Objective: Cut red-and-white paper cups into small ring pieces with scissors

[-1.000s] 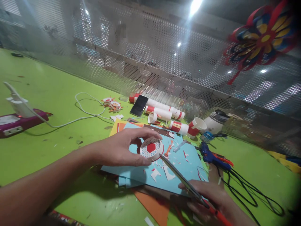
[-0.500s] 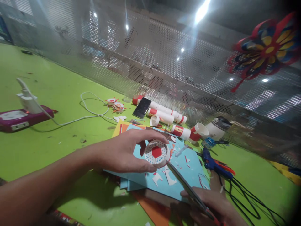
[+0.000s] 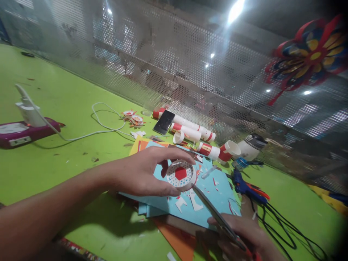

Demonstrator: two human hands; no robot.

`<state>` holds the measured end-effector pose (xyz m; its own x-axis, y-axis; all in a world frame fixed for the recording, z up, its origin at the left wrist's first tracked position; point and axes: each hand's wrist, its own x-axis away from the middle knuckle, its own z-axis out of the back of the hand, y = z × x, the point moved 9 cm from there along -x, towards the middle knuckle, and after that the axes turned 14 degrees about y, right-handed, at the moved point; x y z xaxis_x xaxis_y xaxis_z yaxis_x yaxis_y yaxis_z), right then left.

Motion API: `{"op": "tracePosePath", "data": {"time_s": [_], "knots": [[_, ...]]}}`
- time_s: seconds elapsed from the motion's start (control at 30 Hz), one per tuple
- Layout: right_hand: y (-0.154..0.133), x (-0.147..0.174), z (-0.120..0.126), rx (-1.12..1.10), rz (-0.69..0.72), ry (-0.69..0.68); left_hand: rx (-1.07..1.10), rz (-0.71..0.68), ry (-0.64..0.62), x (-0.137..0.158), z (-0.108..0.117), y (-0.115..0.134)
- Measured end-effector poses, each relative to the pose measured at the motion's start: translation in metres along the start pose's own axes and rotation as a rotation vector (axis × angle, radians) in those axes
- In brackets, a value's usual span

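Between the thumb and fingers of my left hand (image 3: 146,170) is a cut-down paper cup base (image 3: 180,174), white with blue dots and a red hexagon in its middle. My right hand (image 3: 241,232) grips scissors (image 3: 214,212) with red handles. The blades look closed, and their tips meet the lower right rim of the cup base. Below both hands lie blue paper sheets (image 3: 217,195), strewn with white scraps (image 3: 195,202) and small red bits. A clear glue stick (image 3: 209,172) rests on the sheets, just right of the cup base.
A blue glue gun (image 3: 248,188) with black cable lies at right. Behind the sheets are red and white paper cups (image 3: 228,150), a phone (image 3: 164,122) and a white kettle-like container (image 3: 252,145). A purple power strip (image 3: 27,136) with a white cable sits left. Perforated metal mesh (image 3: 176,65) borders the table.
Hardly anything differs: the camera view has shifted slightly. My left hand keeps its hold on the cup base, and the scissor tips stay at its rim.
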<state>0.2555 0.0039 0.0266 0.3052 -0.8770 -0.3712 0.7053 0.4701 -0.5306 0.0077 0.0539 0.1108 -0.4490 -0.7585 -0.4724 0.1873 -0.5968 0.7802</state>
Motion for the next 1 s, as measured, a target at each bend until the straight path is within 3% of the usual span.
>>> {"op": "tracePosePath", "data": {"time_s": [0.2, 0.37, 0.73, 0.83, 1.0], "knots": [[0.014, 0.005, -0.007, -0.029, 0.040, -0.081, 0.032, 0.018, -0.019, -0.001, -0.001, -0.001], [0.016, 0.004, -0.004, -0.034, 0.001, -0.070, 0.037, 0.015, -0.026, 0.000, -0.002, -0.002], [-0.010, -0.001, -0.007, 0.097, 0.066, -0.122, 0.051, 0.036, -0.019, -0.002, -0.003, -0.009], [-0.012, -0.007, -0.015, 0.105, 0.029, -0.138, 0.057, 0.048, -0.019, -0.001, -0.004, -0.013], [0.011, -0.022, -0.025, 0.108, -0.131, -0.134, 0.033, 0.080, -0.017, -0.001, -0.005, -0.019]]}}
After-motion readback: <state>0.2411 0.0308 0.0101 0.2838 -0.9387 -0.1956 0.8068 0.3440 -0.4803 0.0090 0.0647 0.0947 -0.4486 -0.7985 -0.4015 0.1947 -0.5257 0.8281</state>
